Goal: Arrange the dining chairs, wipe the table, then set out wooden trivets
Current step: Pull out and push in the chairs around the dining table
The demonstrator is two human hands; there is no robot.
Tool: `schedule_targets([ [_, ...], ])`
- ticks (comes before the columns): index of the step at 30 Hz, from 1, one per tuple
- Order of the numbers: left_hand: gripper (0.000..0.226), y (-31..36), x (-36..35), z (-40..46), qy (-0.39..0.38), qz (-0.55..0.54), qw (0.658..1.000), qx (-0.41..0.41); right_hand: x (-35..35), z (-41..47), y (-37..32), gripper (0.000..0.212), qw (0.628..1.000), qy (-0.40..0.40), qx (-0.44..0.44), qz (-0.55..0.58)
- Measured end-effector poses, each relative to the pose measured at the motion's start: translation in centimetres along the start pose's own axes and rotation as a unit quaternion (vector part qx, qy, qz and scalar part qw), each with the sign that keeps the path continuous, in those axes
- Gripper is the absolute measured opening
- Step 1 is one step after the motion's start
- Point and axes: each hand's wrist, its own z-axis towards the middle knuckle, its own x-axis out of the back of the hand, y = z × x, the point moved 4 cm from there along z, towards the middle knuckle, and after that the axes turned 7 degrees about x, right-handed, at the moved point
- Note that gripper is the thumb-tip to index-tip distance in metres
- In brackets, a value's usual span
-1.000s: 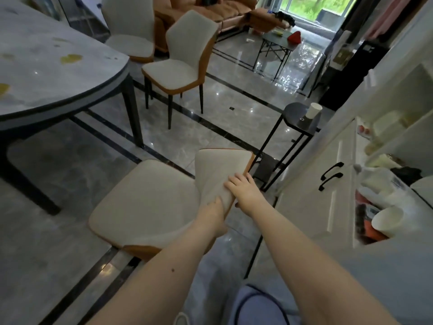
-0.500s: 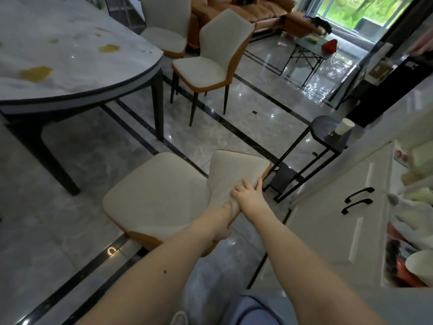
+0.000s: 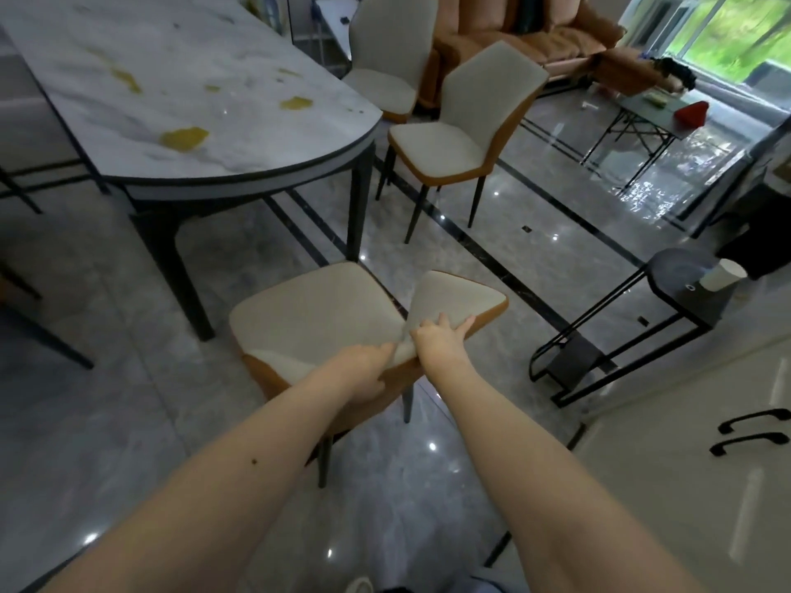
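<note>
A white-cushioned dining chair (image 3: 308, 318) with an orange shell stands just in front of me, its seat facing the marble dining table (image 3: 179, 100). My left hand (image 3: 364, 370) grips the lower left edge of its backrest. My right hand (image 3: 441, 340) grips the backrest's top edge, fingers curled over it. The tabletop carries yellow stains (image 3: 184, 136). A second matching chair (image 3: 462, 134) stands off the table's rounded end, and a third chair (image 3: 385, 62) stands behind it. No trivets are in view.
A black side table (image 3: 676, 284) with a paper cup (image 3: 723, 273) stands to the right of the held chair. White cabinets with black handles (image 3: 753, 430) line the right. An orange sofa (image 3: 535, 40) and a glass folding table (image 3: 650, 117) are at the back.
The chair in my hands has moved closer to the table's leg, and my view has swung left so more of the tabletop shows. Both hands keep their hold on the backrest.
</note>
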Motion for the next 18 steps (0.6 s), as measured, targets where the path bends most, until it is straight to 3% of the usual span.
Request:
schedule_targets([
  [5, 0.057, -4.6, 0.7, -0.4, 0.018, 0.038, 0.997, 0.062, 0.8, 1.8, -3.3, 0.035, 0.998, 0.019, 0.056, -0.016],
  [9, 0.047, -5.7, 1.7, 0.3, 0.027, 0.007, 0.994, 0.11, 1.5, 3.8, -3.1, 0.032, 0.993, 0.021, 0.119, 0.012],
  [13, 0.048, -6.1, 2.1, 1.3, -0.013, -0.041, 0.983, 0.178, 2.3, 4.7, 0.8, 0.035, 0.967, 0.024, 0.249, 0.049],
  [16, 0.048, -6.3, 1.8, 1.9, -0.028, -0.055, 0.976, 0.211, 2.0, 6.3, 4.9, 0.036, 0.961, 0.075, 0.266, 0.036],
  [18, 0.046, -6.2, 1.5, 1.9, -0.02, -0.064, 0.972, 0.223, 1.8, 7.3, 5.6, 0.034, 0.957, 0.068, 0.281, 0.013],
])
